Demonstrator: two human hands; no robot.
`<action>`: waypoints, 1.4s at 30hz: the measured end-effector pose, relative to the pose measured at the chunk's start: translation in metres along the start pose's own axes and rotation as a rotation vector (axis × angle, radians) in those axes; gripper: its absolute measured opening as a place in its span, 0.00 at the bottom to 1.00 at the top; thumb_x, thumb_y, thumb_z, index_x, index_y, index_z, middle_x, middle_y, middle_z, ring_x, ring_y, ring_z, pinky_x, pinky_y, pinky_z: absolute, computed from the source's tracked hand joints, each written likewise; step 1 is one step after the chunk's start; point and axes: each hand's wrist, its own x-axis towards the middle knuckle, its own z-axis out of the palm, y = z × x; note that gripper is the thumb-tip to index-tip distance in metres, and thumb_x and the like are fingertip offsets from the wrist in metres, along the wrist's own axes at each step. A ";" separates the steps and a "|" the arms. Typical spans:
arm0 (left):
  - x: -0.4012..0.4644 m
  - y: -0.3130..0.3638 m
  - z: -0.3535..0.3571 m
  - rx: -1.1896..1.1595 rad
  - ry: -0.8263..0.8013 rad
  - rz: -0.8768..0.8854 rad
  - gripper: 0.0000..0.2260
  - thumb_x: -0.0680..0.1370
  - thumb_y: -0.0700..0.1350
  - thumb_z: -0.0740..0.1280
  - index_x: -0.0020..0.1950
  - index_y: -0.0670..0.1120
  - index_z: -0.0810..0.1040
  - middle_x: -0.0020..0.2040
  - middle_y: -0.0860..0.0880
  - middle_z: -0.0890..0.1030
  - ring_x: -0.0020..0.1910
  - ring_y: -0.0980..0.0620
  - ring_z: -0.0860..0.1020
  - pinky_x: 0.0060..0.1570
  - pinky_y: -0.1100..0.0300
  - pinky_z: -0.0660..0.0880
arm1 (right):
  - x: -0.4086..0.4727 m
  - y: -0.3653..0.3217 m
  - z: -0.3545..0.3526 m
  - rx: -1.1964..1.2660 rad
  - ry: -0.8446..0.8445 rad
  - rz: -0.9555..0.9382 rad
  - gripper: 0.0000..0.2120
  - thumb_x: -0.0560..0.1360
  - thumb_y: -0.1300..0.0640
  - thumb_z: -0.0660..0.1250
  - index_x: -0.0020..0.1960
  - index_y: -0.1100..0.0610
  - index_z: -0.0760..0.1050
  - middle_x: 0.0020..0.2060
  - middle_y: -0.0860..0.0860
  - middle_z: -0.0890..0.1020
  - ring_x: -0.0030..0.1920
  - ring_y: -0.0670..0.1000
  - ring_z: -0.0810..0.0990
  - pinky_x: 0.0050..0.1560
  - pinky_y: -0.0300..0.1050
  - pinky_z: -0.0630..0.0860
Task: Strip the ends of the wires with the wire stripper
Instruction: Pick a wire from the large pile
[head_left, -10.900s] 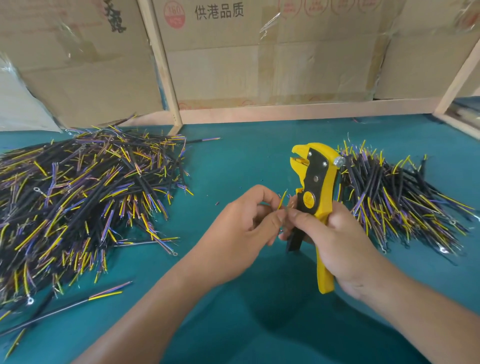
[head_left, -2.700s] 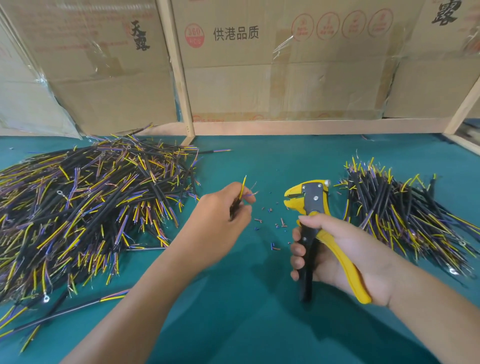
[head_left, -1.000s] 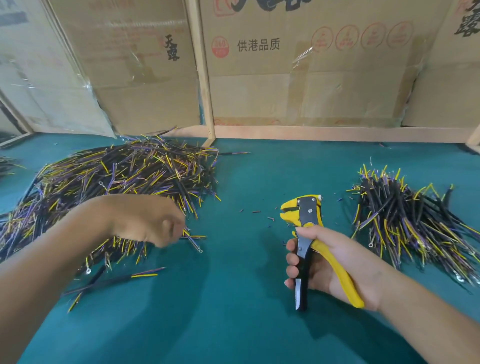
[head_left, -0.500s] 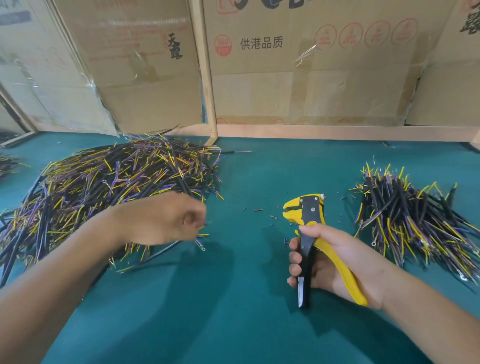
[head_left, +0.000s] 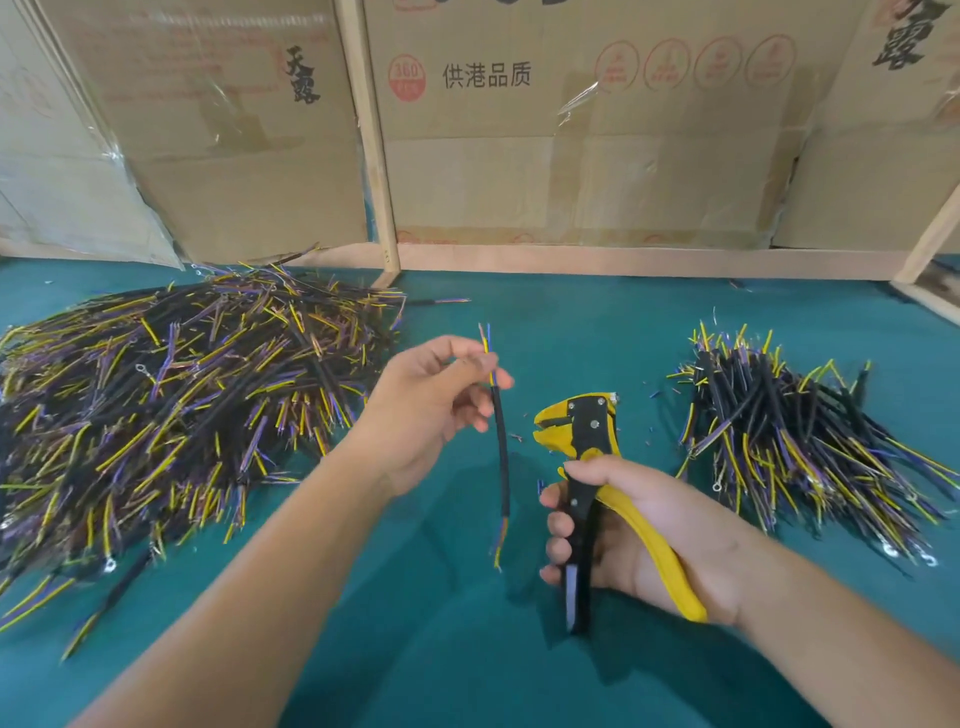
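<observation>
My left hand (head_left: 434, 410) pinches a black-sheathed wire (head_left: 501, 457) near its top end, and the wire hangs down above the teal table. Yellow and purple cores stick out at both of its ends. My right hand (head_left: 639, 535) grips the handles of the yellow and black wire stripper (head_left: 587, 447). The stripper's jaws point left, just right of the hanging wire and apart from it.
A large pile of wires (head_left: 171, 405) covers the left of the teal table (head_left: 467, 665). A smaller pile (head_left: 795, 436) lies on the right. Small bits of insulation (head_left: 517, 437) are scattered near the stripper's jaws. Cardboard boxes (head_left: 571, 130) and a wooden frame (head_left: 371, 135) close off the back.
My left hand has come back from the large pile to the middle, now holding one wire up beside the stripper. My right hand has kept the stripper in about the same place.
</observation>
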 end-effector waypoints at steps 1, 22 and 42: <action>0.000 -0.004 0.002 -0.036 -0.001 -0.015 0.03 0.81 0.37 0.64 0.47 0.42 0.74 0.39 0.46 0.84 0.27 0.54 0.75 0.29 0.64 0.73 | 0.001 0.001 0.000 -0.002 0.000 0.003 0.20 0.65 0.50 0.81 0.47 0.64 0.84 0.35 0.58 0.78 0.35 0.60 0.79 0.47 0.60 0.79; -0.010 -0.012 0.017 -0.126 -0.014 0.021 0.04 0.82 0.40 0.63 0.48 0.41 0.74 0.44 0.42 0.84 0.30 0.52 0.75 0.33 0.62 0.77 | -0.035 -0.002 0.049 -0.167 0.059 -0.237 0.07 0.71 0.58 0.74 0.45 0.60 0.79 0.36 0.56 0.75 0.38 0.58 0.76 0.50 0.58 0.79; -0.015 -0.006 0.018 -0.082 -0.056 0.106 0.02 0.81 0.35 0.63 0.50 0.41 0.72 0.47 0.36 0.84 0.30 0.48 0.77 0.34 0.59 0.77 | -0.034 -0.001 0.047 -0.158 0.033 -0.259 0.05 0.74 0.59 0.72 0.45 0.61 0.80 0.36 0.56 0.75 0.37 0.57 0.77 0.52 0.59 0.77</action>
